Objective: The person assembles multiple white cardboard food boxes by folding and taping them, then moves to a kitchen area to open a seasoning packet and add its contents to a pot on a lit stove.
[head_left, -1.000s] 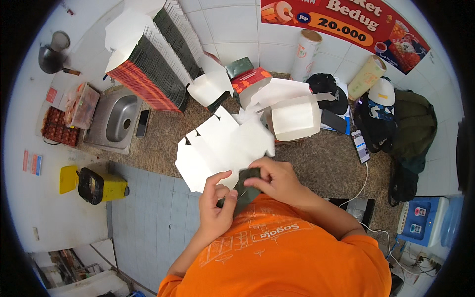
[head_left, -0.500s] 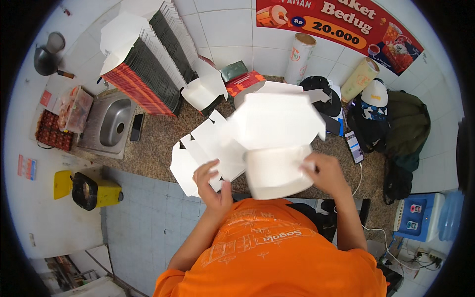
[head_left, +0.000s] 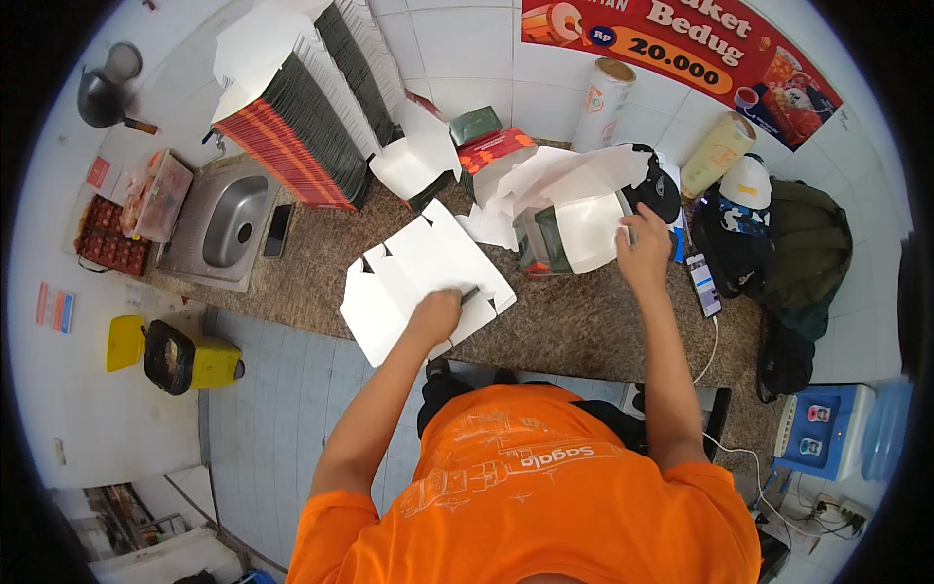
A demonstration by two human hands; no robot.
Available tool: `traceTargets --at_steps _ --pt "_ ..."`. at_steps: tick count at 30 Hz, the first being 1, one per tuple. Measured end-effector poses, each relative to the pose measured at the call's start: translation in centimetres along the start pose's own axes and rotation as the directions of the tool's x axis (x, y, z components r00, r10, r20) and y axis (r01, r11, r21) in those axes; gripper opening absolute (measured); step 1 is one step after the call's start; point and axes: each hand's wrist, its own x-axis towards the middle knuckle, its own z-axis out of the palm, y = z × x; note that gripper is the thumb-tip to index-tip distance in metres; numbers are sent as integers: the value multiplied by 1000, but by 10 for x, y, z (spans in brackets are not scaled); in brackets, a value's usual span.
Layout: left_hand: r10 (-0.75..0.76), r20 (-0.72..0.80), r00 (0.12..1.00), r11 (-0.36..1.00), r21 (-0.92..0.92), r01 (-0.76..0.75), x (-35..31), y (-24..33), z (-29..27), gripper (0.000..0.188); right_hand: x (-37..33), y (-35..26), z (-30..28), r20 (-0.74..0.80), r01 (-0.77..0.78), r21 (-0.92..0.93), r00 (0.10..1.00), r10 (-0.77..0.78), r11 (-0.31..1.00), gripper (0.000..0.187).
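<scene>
Plainly flat, smooth, notched white cardboard [head_left: 416, 273]

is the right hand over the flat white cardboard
No, the right hand is at the open box; the left hand is over the cardboard.

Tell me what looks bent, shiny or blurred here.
Head view: the front edge of the countertop curves and the corners go black; head view: the metal sink shows bright reflections; head view: the flat white carton looks pale, with little surface texture; head view: the right hand seems slightly blurred.
</scene>
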Motion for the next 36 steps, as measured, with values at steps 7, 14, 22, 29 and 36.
traceTargets --at_steps 7,14,22,29,36 --pt "-231 -362 903 750 -657 -71 -32 24 -101 23 -50 -166 -43 84 157 621 961 -265 768 20" --pt "-463 -259 848 -107 -933 -343 -75 104 -142 27 -44 -247 -7 -153 358 793 900 -408 493 46" --pt "-569 -241 786 -268 -849 -455 -108 100 -113 26 -25 -265 -33 26 228 819 902 -430 526 29" --pt "-486 -292 824 -297 -831 -470 -117 99 -121 30 -11 -257 -39 80 324 814 760 -645 483 12" --pt "-268 -302 915 269 -935 -230 -134 114 -120 23 -13 -244 -40 152 95 880 873 -463 466 44"
